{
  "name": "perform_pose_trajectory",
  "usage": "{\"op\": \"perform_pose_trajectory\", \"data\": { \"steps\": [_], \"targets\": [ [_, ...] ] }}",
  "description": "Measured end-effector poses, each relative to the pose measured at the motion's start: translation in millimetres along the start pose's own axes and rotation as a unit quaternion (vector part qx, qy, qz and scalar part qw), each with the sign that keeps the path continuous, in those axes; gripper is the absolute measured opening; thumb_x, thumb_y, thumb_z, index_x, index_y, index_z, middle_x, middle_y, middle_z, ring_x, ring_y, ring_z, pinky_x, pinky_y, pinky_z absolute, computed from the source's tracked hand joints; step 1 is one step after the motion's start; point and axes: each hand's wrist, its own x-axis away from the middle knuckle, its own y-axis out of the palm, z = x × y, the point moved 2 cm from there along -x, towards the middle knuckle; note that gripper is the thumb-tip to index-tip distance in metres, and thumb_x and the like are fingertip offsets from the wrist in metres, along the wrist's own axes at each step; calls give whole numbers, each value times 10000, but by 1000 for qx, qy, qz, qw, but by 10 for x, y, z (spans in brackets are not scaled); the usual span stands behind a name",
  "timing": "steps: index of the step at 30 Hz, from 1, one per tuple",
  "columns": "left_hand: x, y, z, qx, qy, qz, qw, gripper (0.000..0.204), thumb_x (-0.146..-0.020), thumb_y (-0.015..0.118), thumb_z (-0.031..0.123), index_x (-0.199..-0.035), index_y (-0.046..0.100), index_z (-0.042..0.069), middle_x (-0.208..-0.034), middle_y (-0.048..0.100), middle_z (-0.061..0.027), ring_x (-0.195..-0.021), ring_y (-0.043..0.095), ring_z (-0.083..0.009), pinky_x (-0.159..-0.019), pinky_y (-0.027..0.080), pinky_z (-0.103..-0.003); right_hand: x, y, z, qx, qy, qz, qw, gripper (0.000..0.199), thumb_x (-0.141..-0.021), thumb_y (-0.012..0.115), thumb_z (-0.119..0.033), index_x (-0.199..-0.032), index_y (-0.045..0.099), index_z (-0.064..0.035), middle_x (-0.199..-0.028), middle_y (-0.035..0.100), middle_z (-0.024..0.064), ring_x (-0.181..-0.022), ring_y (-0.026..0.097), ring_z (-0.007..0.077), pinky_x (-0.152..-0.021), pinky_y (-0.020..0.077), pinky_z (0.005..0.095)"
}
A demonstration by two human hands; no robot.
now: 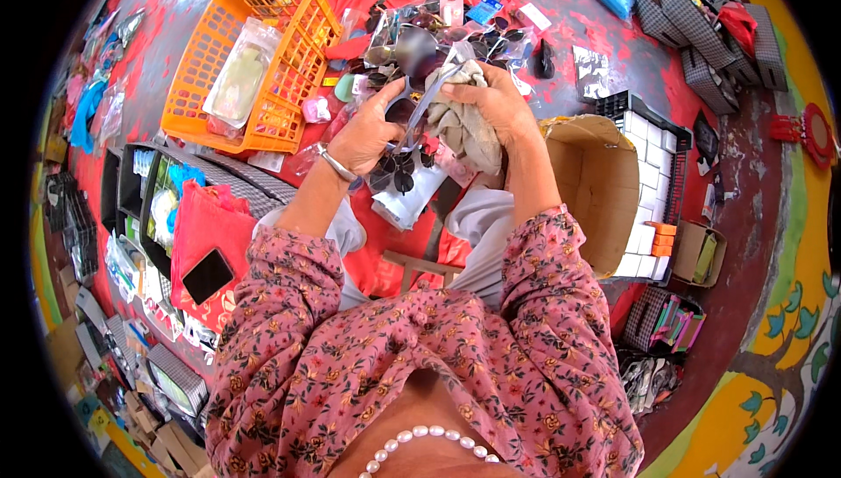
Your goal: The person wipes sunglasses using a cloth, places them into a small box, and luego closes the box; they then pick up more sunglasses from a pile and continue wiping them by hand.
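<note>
My left hand (363, 134), with a silver bangle at the wrist, is closed on a pair of sunglasses (401, 111) with dark lenses and pale see-through arms. My right hand (501, 108) grips a crumpled beige cloth (469, 134), which is bunched against one arm of the glasses. Under the left hand hang or lie round dark sunglasses (401, 173); whether it touches them I cannot tell. A white plastic packet (410, 202) lies below, between my knees. Just beyond both hands spreads a heap of sunglasses and small packets (499, 38).
An orange basket (307, 31) holding a clear bag stands at the left. Below it are a red bag (210, 224) with a phone (208, 276) on top and checked organizers. At right sit an open cardboard box (596, 180) and a black crate (670, 141) of white boxes.
</note>
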Motion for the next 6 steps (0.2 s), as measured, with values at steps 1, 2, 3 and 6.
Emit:
{"op": "perform_pose_trajectory", "data": {
  "steps": [1,2,3,6],
  "targets": [
    [4,-14,-12,21,-25,-18,999,680,-696,468,-169,-1325,325,44,-1087,547,-88,-938,586,-155,-776,505,-277,17,3,-9,-36,37,-12,999,245,-678,681,-55,-898,608,23,-798,638,62,-687,592,132,-630,471,272],
    [8,-2,-5,14,-27,-12,999,666,-707,478,-157,-1323,328,48,-1061,560,-87,-936,588,-157,-779,508,-281,23,-14,-16,83,1,48,995,258,-688,685,-82,-912,604,15,-808,641,79,-702,602,167,-660,476,300],
    [7,2,-9,7,-19,-12,1000,666,-710,483,-151,-1324,327,52,-1066,559,-87,-935,589,-158,-781,508,-280,31,-7,-24,200,-35,108,973,271,-699,688,-110,-927,600,7,-817,644,96,-718,612,202,-690,482,327],
    [16,-18,-8,-7,-2,-10,1000,665,-714,494,-140,-1327,326,59,-1075,556,-86,-933,591,-159,-784,509,-278,95,139,-70,423,-102,251,865,285,-739,683,-223,-962,607,-63,-868,662,108,-786,630,320,-772,488,412]
  ]
}}
